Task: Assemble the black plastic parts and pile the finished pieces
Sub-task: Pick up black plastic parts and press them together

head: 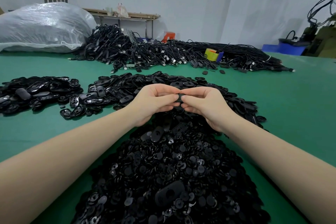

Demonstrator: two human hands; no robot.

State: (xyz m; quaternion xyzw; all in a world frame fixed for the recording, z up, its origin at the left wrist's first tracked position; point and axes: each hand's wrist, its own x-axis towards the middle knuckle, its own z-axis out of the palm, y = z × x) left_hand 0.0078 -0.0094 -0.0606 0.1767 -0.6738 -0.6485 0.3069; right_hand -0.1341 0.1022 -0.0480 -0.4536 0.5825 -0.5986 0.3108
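Both hands meet above the heap of small round discs (174, 178) on the green table (291, 107). The left hand (152, 103) and right hand (205, 103) together pinch one black plastic part (179, 97) — each grip pressed onto it with thumb and fingertips, the part mostly hidden between them. Just beyond the discs lies a heap of oval shells (163, 82); left of the discs, a separate pile of oval pieces (36, 91). Far beyond the discs — a mass of black cables (145, 51), a clear plastic sack (41, 27) and a tape roll (211, 54).
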